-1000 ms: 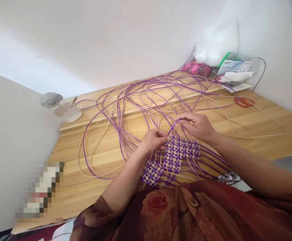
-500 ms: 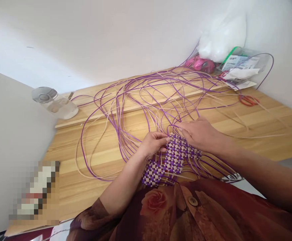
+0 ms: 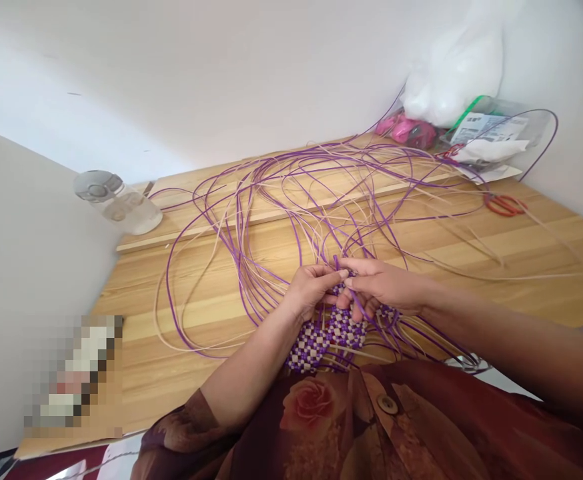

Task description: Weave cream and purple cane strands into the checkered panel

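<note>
A purple and beige woven piece (image 3: 307,345) lies at the table's front edge, against the patterned shirt. Long purple and beige strands (image 3: 244,247) fan out from it over the table. My left hand (image 3: 316,288) pinches the upper edge of the weave between thumb and fingers. Close beside it, my right hand (image 3: 384,285) has its fingers closed on a purple strand, which runs down across the weave. The fingertips of both hands nearly meet and cover the top part of the piece.
A clear bottle with a grey lid (image 3: 119,202) stands at the back left. Orange-handled scissors (image 3: 504,205) lie at the right, near plastic bags (image 3: 454,80) and papers. A blurred-out object (image 3: 79,373) is at the front left. A wooden strip (image 3: 281,213) crosses the table behind the weave.
My right hand has moved left and down to my left hand, over the weave, and now holds a purple strand. The view has shifted slightly.
</note>
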{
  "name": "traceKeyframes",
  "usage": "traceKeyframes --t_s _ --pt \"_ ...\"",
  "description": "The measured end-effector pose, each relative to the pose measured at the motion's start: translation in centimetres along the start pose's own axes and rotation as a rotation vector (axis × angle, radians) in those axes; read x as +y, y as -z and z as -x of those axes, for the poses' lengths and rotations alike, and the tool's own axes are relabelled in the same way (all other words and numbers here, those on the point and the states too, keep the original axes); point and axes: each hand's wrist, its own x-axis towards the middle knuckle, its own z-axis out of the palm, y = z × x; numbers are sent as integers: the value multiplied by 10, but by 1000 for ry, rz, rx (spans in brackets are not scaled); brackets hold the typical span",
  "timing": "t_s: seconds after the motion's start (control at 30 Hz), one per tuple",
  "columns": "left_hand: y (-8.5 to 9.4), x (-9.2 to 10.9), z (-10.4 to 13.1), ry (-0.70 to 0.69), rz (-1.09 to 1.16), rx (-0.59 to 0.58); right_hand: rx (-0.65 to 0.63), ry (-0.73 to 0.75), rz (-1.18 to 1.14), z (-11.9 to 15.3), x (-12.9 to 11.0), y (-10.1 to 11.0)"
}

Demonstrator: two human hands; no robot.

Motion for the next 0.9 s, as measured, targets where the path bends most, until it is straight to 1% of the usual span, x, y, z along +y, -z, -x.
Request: traceKeyframes --t_s 0.07,0.1,0.13,0.17,0.2,0.23,0.27,0.3,0.33,0.37,0.4,0.43,0.47,0.5,0.53,0.6,0.67,0.7,0.73,0.8,0.87,0.9 --pt "-2 -2 -1 -11 7 29 -11 -3 15 -1 -1 -3" --pt "-3 -2 -1 -16 3 48 -26 4 83 -1 -1 -2" --pt "-3 -3 -1 -21 -4 65 -29 26 204 -1 -2 1" --pt "-4 -3 -2 -25 -14 81 5 76 371 -1 -4 5" --pt "-4 -4 -2 -24 -28 94 89 158 562 -1 -6 11" --pt "-4 -5 -2 -24 -41 104 205 279 746 -3 -8 17" --pt "-4 -5 -3 -26 -52 107 320 432 894 -5 -11 24" --pt "-4 -6 -3 -36 -60 103 398 601 992 -10 -14 30" --pt "-4 -7 -3 -51 -70 94 411 758 1045 -16 -17 36" --pt "-4 -7 -3 -70 -84 85 359 883 1071 -23 -19 41" --pt "-4 -8 -3 -89 -101 75 269 963 1089 -32 -21 45" --pt "-3 -9 -3 -105 -121 65 181 998 1104 -41 -22 50" --pt "-3 -9 -3 -118 -143 53 120 997 1113 -49 -22 54" --pt "-3 -10 -2 -130 -162 40 91 979 1113 -56 -21 58" --pt "-3 -10 -2 -142 -179 26 95 957 1106 -62 -19 63" --pt "-3 -10 -2 -163 -193 12 144 928 1088 -66 -13 74" --pt "-4 -10 -3 -156 -182 14 184 930 1094 -61 -8 82" --pt "-4 -10 -3 -137 -166 17 184 937 1106 -55 -7 85" --pt "-4 -10 -4 -111 -146 18 154 943 1121 -48 -8 85" --pt "-4 -9 -4 -67 -108 14 26 930 1140 -34 -15 80" --pt "-3 -9 -5 -64 -112 4 -122 884 1140 -26 -25 69" --pt "-3 -10 -5 -79 -134 3 -149 861 1136 -26 -30 62"
